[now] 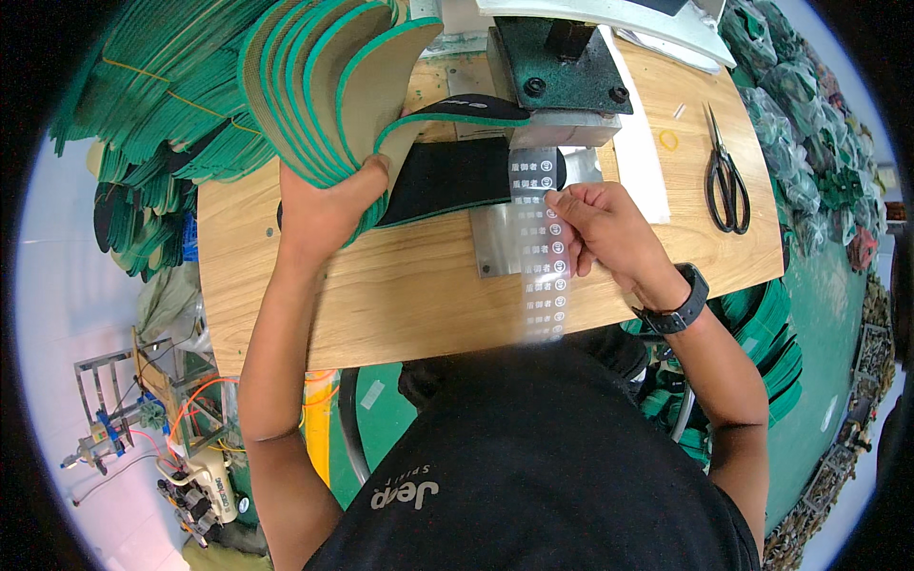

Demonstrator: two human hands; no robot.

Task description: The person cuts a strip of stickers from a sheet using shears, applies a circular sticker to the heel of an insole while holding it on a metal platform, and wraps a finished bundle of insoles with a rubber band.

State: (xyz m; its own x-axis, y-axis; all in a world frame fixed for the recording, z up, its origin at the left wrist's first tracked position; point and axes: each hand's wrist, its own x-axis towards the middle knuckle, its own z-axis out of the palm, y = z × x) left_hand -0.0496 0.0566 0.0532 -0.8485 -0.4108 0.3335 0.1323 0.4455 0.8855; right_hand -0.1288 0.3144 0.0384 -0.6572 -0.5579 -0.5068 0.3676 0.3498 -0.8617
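My left hand [326, 205] grips a fanned stack of green-edged tan insoles [324, 81], held upright at the table's back left. One black-topped insole [447, 176] lies flat with its end under the dark green press head [557, 67]. My right hand [600, 224] pinches a clear strip of small round printed labels [543, 276] that runs from the press plate down over the table's front edge. The strip lies across the metal base plate [495, 243].
Black scissors [726, 176] lie on the wooden table [381, 295] at the right, near a small yellow ring [669, 140]. Piles of green insoles [162, 105] fill the left side and the right floor [771, 343]. Bagged green goods [795, 114] are stacked far right.
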